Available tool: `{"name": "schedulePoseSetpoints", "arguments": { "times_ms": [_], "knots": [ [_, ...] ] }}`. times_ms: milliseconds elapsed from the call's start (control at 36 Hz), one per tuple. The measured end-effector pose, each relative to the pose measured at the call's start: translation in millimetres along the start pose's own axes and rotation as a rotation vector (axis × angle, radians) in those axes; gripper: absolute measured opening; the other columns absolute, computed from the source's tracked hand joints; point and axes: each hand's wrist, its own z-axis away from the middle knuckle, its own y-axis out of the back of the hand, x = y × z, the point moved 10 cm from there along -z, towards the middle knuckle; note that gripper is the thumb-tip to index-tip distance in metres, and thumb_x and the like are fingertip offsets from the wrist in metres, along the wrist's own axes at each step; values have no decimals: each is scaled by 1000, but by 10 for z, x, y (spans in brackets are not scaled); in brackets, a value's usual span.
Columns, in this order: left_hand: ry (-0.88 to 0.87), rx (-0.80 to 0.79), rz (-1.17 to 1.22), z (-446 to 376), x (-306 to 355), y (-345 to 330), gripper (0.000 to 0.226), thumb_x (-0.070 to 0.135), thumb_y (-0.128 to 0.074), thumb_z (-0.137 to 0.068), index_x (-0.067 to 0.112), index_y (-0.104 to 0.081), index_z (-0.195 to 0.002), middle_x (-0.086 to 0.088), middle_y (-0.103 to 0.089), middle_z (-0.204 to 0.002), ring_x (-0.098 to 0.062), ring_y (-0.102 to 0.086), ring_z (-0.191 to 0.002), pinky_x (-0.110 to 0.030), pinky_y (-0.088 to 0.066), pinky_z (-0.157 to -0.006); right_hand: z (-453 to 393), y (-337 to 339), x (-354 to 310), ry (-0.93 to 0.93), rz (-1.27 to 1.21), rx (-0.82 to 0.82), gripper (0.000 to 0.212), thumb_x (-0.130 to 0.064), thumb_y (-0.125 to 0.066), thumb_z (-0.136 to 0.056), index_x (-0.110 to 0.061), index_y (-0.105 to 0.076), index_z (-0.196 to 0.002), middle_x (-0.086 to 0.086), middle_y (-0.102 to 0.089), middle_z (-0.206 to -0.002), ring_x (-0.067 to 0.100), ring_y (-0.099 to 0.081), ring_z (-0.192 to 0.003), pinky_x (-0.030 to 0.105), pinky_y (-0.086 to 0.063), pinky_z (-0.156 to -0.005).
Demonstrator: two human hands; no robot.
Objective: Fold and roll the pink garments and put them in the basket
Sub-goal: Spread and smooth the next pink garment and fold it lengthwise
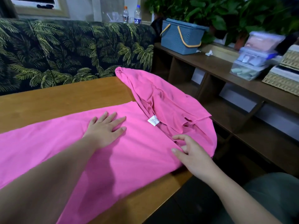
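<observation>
A pink garment (pixel 68 143) lies spread across the wooden table (pixel 53 99), with its right end bunched and hanging over the table's right edge. A white label (pixel 153 120) shows near the bunched part. My left hand (pixel 106 126) presses flat on the cloth with straight fingers. My right hand (pixel 191 152) touches the folded edge at the right, its fingers loosely bent and its thumb on the cloth. The blue basket (pixel 179 38) with yellow handles stands on the dark shelf at the back right, far from both hands.
A palm-print sofa (pixel 64 50) runs behind the table. A dark wooden shelf (pixel 226 67) on the right carries clear plastic boxes (pixel 255 55) and wicker trays (pixel 284 78). Two bottles (pixel 131 14) and green plants (pixel 226 12) stand at the back.
</observation>
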Motion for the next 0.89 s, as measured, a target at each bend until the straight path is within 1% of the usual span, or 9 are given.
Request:
{"name": "schedulePoseSetpoints", "arguments": {
  "times_ms": [167,250,361,444,528,611,778,833,889],
  "knots": [
    [8,-7,-17,31,-17,-21,83,77,0,-69,50,-4,-148,11,2,-161,-16,6,-148,-46,1,-119,-79,13,25,-16,146,7,35,-23,-63,-92,-29,-47,-122,-9,-40,-42,-1,-43,-41,11,-33,-45],
    [-6,30,-25,172,54,11,78,77,0,-79,45,-3,-150,6,5,-161,-19,7,-148,-48,2,-119,-89,16,-18,33,235,45,34,-29,-60,-93,-33,-45,-123,-4,-35,-55,3,-39,-46,16,-31,-49],
    [-171,-8,-17,615,310,-72,112,91,25,-49,45,3,-149,13,12,-159,-9,15,-145,-38,8,-118,-85,27,-42,78,267,86,30,-30,-55,-96,-29,-46,-125,-8,-41,-64,2,-42,-51,20,-36,-54],
    [-267,-3,-46,1019,428,-153,93,87,28,-54,52,17,-140,18,22,-153,-8,25,-141,-31,18,-113,-77,6,-78,98,344,84,27,-27,-51,-98,-22,-49,-125,-11,-44,-71,0,-44,-61,18,-35,-55],
    [-310,-3,-61,1348,428,-207,77,84,24,-64,60,14,-136,20,24,-151,-5,27,-141,-28,22,-113,-40,-41,-138,106,433,77,25,-25,-50,-99,-19,-52,-123,-16,-54,-81,-2,-52,-74,23,-44,-64],
    [-345,-21,-24,1630,378,-254,70,83,16,-73,62,7,-139,22,18,-154,-1,24,-141,-29,20,-114,12,-81,-216,85,579,100,30,-27,-51,-98,-20,-49,-127,-6,-64,-103,14,-62,-97,34,-49,-84],
    [-370,142,-67,2050,433,-279,52,56,-10,-101,43,-24,-149,11,-25,-156,-17,-19,-145,-33,-11,-111,252,-264,-615,254,733,251,34,-28,-53,-94,-24,-53,-128,-3,-47,-134,18,-37,-126,38,-31,-103],
    [-423,145,69,2119,560,-256,58,60,-2,-97,45,-28,-146,17,-23,-156,-5,-14,-146,-30,-7,-115,330,-491,-768,362,695,181,35,-30,-51,-95,-26,-54,-130,-4,-40,-145,18,-28,-136,42,-22,-112],
    [-396,102,413,2117,583,-177,59,68,-8,-92,47,-36,-138,24,-31,-149,8,-16,-141,-19,-8,-117,381,-782,-877,463,701,52,38,-34,-45,-97,-28,-51,-135,-8,-31,-153,16,-18,-144,43,-12,-119]
  ]
}}
